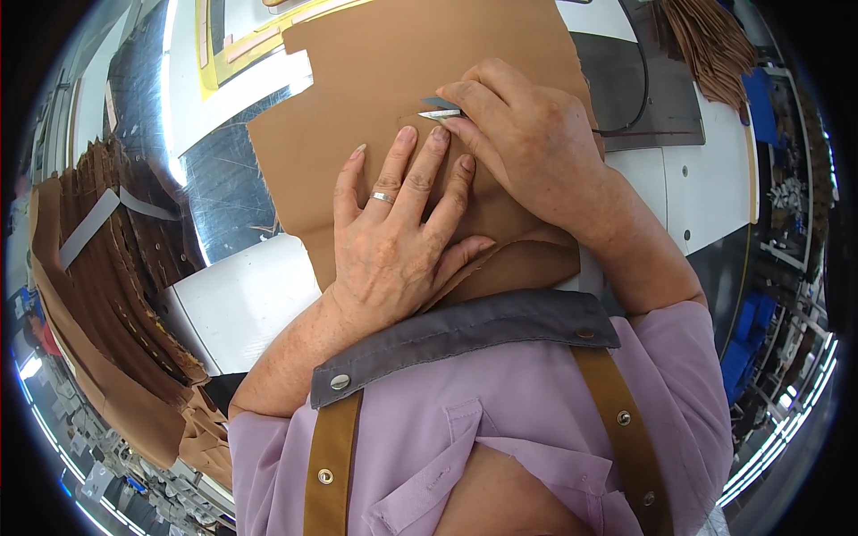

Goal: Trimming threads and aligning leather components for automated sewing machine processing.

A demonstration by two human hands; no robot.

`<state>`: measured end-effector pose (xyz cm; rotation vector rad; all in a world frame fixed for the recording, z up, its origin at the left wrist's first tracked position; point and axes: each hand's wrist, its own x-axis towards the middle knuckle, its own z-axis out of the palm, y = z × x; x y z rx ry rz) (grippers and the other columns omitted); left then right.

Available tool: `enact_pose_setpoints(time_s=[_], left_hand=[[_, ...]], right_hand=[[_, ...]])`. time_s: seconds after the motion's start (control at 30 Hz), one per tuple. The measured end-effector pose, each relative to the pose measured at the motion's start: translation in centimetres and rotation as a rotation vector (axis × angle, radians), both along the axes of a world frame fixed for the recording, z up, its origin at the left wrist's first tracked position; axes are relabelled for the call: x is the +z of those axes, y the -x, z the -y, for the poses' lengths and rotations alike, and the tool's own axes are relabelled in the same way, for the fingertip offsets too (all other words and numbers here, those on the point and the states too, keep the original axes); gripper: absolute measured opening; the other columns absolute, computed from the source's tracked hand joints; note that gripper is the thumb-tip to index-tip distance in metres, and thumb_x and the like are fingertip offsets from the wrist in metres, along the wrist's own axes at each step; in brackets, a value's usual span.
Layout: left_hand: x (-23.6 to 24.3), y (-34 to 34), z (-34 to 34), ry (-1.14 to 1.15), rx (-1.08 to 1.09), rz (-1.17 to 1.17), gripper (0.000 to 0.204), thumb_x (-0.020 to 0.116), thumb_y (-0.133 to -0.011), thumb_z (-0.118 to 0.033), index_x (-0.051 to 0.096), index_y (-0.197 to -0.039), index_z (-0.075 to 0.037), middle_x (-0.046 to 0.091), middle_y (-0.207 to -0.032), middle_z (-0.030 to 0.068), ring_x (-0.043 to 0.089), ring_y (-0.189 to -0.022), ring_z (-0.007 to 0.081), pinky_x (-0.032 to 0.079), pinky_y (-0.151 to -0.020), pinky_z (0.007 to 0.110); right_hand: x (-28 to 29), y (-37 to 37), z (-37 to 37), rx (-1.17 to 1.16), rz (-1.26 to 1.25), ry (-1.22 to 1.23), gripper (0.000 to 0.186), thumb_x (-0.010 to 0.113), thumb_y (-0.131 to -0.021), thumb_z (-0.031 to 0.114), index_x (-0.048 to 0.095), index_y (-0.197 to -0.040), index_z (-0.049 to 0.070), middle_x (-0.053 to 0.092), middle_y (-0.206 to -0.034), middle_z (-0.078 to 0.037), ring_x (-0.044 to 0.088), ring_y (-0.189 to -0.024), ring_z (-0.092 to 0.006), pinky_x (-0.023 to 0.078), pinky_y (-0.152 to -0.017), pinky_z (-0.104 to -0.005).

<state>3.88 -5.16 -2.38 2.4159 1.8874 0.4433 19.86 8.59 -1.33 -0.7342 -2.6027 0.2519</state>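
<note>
A large piece of brown fabric (357,54) with raw, slightly frayed edges is spread over the worktable in front of me. My left hand (393,219) lies flat on it with fingers apart, pressing the cloth; a ring is on one finger. Just beyond those fingertips, my right hand (527,134) is closed on small thread snips (440,114). Their pointed metal tips face left, close to the cloth; most of the tool is hidden inside my hand. A fold of the fabric (518,268) bunches near my body, below the right wrist.
Stacked brown cut pieces (125,295) with a pale strip (89,228) hang over the table's left side. Another brown bundle (710,45) sits at far right, near a dark plate (666,98) and black cable (645,80). A yellow-edged template (246,45) lies far left.
</note>
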Motion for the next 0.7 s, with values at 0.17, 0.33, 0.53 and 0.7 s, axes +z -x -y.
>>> enact_pose_setpoints(time_s=[0.17, 0.33, 0.53, 0.7], left_hand=[[0.0, 0.0, 0.0, -0.003, -0.002, 0.004, 0.077, 0.069, -0.088, -0.063, 0.058, -0.148, -0.016, 0.049, -0.157, 0.0109, 0.046, -0.146, 0.0300, 0.023, -0.121, 0.057], [0.1, -0.1, 0.3, -0.021, -0.012, 0.013, 0.077, 0.072, -0.086, -0.064, 0.061, -0.145, -0.016, 0.053, -0.154, 0.0110, 0.048, -0.145, 0.0300, 0.022, -0.120, 0.058], [0.4, -0.3, 0.2, -0.022, 0.001, 0.009, 0.075, 0.074, -0.084, -0.063, 0.063, -0.141, -0.017, 0.055, -0.152, 0.0116, 0.052, -0.141, 0.0285, 0.023, -0.119, 0.058], [0.6, 0.0, 0.2, -0.020, 0.008, -0.008, 0.073, 0.073, -0.085, -0.062, 0.062, -0.142, -0.018, 0.052, -0.155, 0.0108, 0.053, -0.140, 0.0269, 0.029, -0.112, 0.053]], right_hand=[[-0.1, 0.2, 0.2, -0.004, 0.017, 0.004, 0.025, 0.074, -0.089, 0.011, 0.069, -0.113, 0.005, 0.066, -0.103, -0.007, 0.072, -0.084, -0.0227, 0.059, -0.067, -0.0325], [-0.3, 0.5, 0.6, -0.018, 0.096, -0.078, 0.021, 0.073, -0.090, 0.012, 0.069, -0.109, 0.006, 0.064, -0.097, -0.006, 0.070, -0.079, -0.0207, 0.057, -0.063, -0.0327], [-0.2, 0.5, 0.0, 0.021, 0.073, -0.070, 0.016, 0.071, -0.090, 0.010, 0.069, -0.106, 0.007, 0.064, -0.096, -0.006, 0.070, -0.079, -0.0238, 0.055, -0.063, -0.0343], [0.3, -1.2, -0.9, -0.045, -0.037, -0.006, 0.018, 0.070, -0.092, 0.012, 0.069, -0.108, 0.006, 0.066, -0.100, -0.008, 0.069, -0.081, -0.0275, 0.056, -0.067, -0.0365]])
